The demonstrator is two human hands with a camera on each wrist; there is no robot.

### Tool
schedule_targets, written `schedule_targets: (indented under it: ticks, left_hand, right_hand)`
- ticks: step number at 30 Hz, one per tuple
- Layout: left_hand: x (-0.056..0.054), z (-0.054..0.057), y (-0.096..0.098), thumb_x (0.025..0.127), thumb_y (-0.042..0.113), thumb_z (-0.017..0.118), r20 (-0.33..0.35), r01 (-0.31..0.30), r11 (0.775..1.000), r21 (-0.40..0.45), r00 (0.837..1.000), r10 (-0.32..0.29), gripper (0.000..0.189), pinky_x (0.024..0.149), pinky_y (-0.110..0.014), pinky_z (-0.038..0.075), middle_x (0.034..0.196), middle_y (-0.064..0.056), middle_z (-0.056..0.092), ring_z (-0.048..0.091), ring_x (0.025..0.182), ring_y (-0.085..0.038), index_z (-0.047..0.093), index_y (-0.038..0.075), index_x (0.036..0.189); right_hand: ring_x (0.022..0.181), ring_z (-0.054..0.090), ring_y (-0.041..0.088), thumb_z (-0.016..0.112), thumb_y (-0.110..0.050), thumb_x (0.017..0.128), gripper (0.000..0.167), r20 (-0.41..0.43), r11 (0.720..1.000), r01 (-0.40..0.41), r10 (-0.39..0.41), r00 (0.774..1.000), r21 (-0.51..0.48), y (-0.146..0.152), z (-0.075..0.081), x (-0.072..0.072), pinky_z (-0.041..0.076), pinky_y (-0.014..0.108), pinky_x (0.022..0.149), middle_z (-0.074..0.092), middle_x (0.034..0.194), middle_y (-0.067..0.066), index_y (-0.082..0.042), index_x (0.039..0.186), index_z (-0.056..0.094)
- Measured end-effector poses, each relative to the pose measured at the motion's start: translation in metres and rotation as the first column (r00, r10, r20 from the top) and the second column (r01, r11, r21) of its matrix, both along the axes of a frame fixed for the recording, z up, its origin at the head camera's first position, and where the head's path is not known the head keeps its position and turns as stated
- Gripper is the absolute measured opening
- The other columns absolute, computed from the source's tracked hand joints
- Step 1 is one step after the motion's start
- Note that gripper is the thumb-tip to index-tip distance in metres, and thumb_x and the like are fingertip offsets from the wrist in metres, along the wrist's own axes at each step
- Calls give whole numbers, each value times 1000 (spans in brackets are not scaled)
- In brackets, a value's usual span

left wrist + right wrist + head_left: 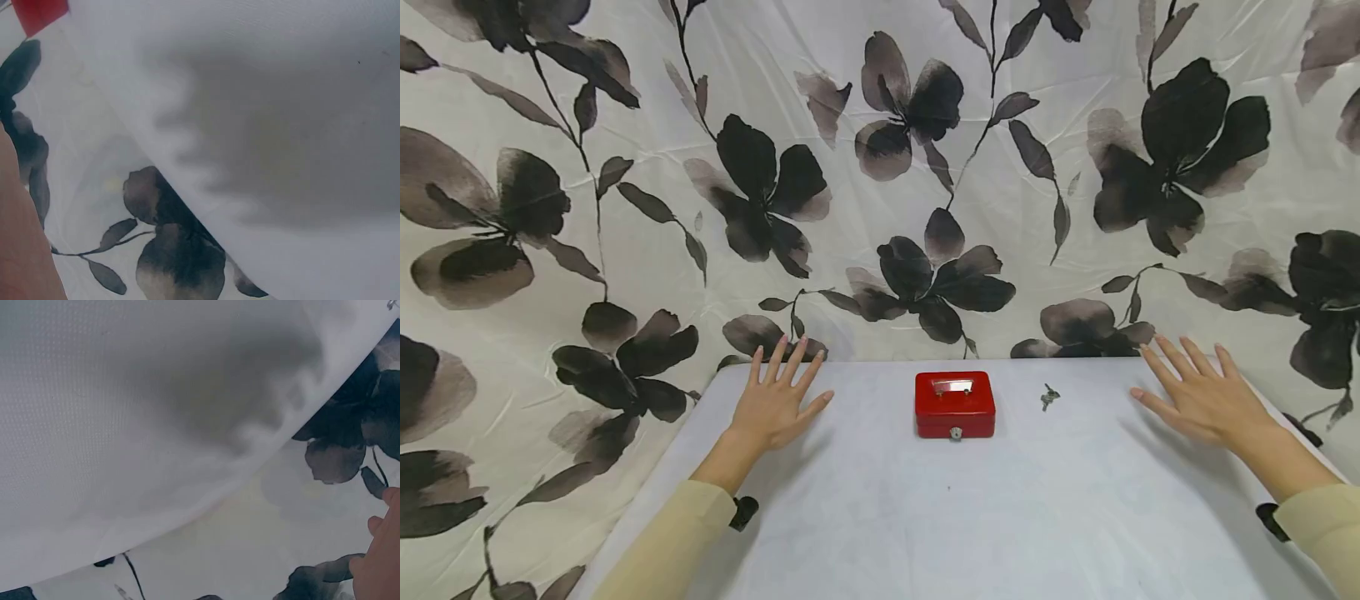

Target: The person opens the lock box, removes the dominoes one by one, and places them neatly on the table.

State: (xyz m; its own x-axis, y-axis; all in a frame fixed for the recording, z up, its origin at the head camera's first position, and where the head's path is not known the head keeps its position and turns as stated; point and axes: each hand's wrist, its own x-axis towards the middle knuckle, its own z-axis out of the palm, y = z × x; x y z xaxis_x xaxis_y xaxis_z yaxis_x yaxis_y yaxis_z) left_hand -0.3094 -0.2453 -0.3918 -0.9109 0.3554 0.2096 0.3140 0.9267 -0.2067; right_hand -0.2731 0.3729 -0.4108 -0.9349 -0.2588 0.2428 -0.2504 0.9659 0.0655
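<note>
A red cash box (955,417) sits near the back of the white table, its lid down, with a silver handle on top and a round lock on the front. To its right lies a small bunch of keys (1048,397). My left hand (775,408) is held over the table left of the box, palm down with fingers spread. Over the right side, beyond the keys, my right hand (1198,400) is spread in the same way. Both hold nothing. Each casts a shadow on the cloth, and the wrist views show those shadows plus part of each hand.
A white cloth covers the table (955,533). Behind and beside it hangs a curtain (865,250) with dark flowers. The table's back edge runs just behind the box. A dark strap (743,513) shows at the left sleeve, another (1272,522) at the right.
</note>
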Motion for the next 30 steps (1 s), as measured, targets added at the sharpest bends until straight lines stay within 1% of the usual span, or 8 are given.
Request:
schedule_targets:
  ticks: [5, 11, 16, 19, 22, 23, 27, 30]
  left_hand:
    - [1, 2, 3, 103, 70, 24, 5, 2, 1000, 28, 1000, -2, 77, 122, -59, -13, 172, -5, -3, -6, 158, -35, 17, 26, 165]
    - [0, -2, 11, 102, 72, 25, 10, 12, 998, 58, 1000, -13, 80, 122, -61, -9, 172, -7, 1, -7, 158, -35, 19, 24, 165]
    - [0, -5, 18, 101, 73, 27, 9, 26, 997, 75, 1000, -27, 81, 122, -61, -10, 173, -7, 3, -5, 158, -36, 20, 24, 165]
    - [1, -6, 23, 101, 73, 28, 6, 40, 996, 84, 999, -40, 81, 122, -62, -8, 172, -7, 5, -3, 158, -36, 20, 24, 165]
    - [1, -8, 26, 100, 73, 29, 5, 49, 995, 86, 999, -49, 81, 122, -63, -5, 173, -6, 4, -4, 158, -36, 20, 25, 164]
    - [2, -9, 27, 100, 73, 29, 9, 51, 995, 91, 999, -52, 81, 122, -62, -6, 173, -5, 2, -5, 158, -35, 20, 26, 165]
    - [2, -14, 28, 100, 73, 31, 13, 69, 990, 126, 997, -72, 80, 122, -62, -4, 173, -3, 1, -6, 158, -33, 22, 26, 164]
    - [3, -18, 30, 100, 73, 32, 13, 89, 984, 155, 996, -92, 80, 122, -63, -4, 173, -3, 2, -6, 158, -33, 23, 26, 164]
  right_hand:
    - [148, 19, 54, 41, -59, 104, 82, 0, 1000, -5, 5, 1000, 2, -4, 3, 1, -4, 73, 116, 23, 164, 28, 1, 159, 28]
    - [149, 14, 55, 40, -57, 106, 81, 28, 1000, -10, 10, 1000, -8, -8, 4, 3, -4, 74, 115, 17, 165, 28, 0, 161, 22]
    - [150, 15, 53, 42, -57, 105, 81, 15, 999, -24, 25, 1000, -31, -13, 1, 5, -1, 73, 116, 19, 165, 27, 0, 160, 26]
    - [151, 14, 52, 42, -57, 105, 80, 1, 999, -32, 32, 999, -38, -14, -2, 7, -1, 73, 116, 19, 165, 26, 0, 160, 27]
    - [151, 13, 52, 43, -56, 105, 80, 1, 998, -34, 34, 999, -47, -15, -3, 7, -2, 73, 116, 18, 166, 26, 0, 160, 27]
    - [151, 12, 53, 43, -56, 105, 80, 9, 998, -35, 35, 999, -50, -16, -3, 7, -2, 74, 116, 17, 166, 26, 0, 160, 26]
    - [150, 12, 54, 43, -57, 105, 82, 48, 997, -37, 41, 998, -71, -22, -4, 6, 2, 75, 114, 16, 166, 27, 1, 160, 23]
    - [149, 15, 55, 44, -55, 105, 82, 56, 994, -48, 54, 997, -96, -27, -6, 7, 5, 76, 114, 17, 165, 28, 2, 160, 24]
